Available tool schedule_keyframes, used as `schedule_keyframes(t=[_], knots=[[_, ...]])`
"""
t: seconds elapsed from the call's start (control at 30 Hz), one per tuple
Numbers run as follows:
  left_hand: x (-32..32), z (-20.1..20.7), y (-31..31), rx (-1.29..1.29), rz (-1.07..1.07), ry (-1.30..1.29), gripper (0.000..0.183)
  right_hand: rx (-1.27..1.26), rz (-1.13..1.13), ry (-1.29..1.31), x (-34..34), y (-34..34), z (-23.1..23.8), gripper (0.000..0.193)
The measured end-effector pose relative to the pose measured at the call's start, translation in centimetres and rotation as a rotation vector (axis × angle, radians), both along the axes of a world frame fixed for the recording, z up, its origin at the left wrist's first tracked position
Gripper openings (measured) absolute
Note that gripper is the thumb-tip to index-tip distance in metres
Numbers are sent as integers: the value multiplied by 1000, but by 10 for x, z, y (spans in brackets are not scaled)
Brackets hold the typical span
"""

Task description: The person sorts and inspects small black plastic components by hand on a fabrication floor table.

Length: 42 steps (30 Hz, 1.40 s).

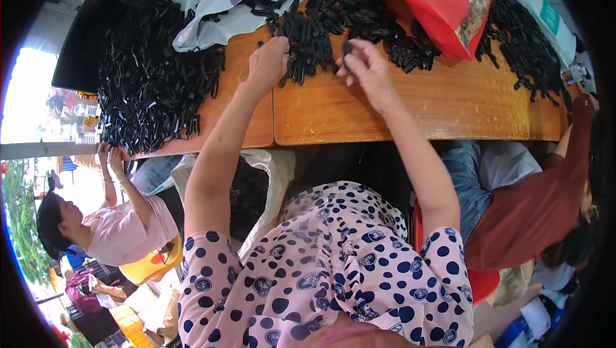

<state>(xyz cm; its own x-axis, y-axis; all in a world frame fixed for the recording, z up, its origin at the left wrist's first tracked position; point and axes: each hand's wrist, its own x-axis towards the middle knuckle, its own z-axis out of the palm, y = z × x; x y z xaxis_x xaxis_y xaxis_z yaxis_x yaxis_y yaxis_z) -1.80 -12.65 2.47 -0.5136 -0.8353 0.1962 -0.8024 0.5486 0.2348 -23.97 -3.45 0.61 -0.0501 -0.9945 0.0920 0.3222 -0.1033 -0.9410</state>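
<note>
Small black plastic pieces (311, 40), long and narrow like clips, lie in a loose heap on the wooden table (410, 107) in front of me. My left hand (268, 64) is at the heap's left edge, its fingers closed and pointing away from me. Black pieces lie right at those fingertips, and whether one is pinched there is hidden. To the right, my right hand (366, 70) is raised a little over the table. Its thumb and fingers are closed on a small black piece (347, 47).
A larger black heap (154, 72) covers the table's left. White plastic bags (192, 33) and a red bag (443, 11) lie at the back. An open white sack (282, 171) with black contents stands below the edge. One person (122, 229) sits left, another (526, 213) right.
</note>
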Motion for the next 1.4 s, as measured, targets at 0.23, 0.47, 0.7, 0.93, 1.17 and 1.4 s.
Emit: schedule_keyframes(t=[0.23,0.47,0.7,0.93,1.17,1.4], knots=[[-5,10,45,527,154,967,12,161,68,-131,52,21,13,29],[-20,1,86,657,30,1208,29,86,-38,-15,71,30,10,21],[-20,-6,113,721,146,1329,26,-50,-104,266,70,50,2,19],[-19,7,144,708,233,1407,20,49,33,285,63,71,-7,27],[-13,1,147,732,252,1414,14,216,105,358,56,77,-10,25],[52,-15,65,106,431,407,22,-7,-446,1321,-34,-17,3,34]])
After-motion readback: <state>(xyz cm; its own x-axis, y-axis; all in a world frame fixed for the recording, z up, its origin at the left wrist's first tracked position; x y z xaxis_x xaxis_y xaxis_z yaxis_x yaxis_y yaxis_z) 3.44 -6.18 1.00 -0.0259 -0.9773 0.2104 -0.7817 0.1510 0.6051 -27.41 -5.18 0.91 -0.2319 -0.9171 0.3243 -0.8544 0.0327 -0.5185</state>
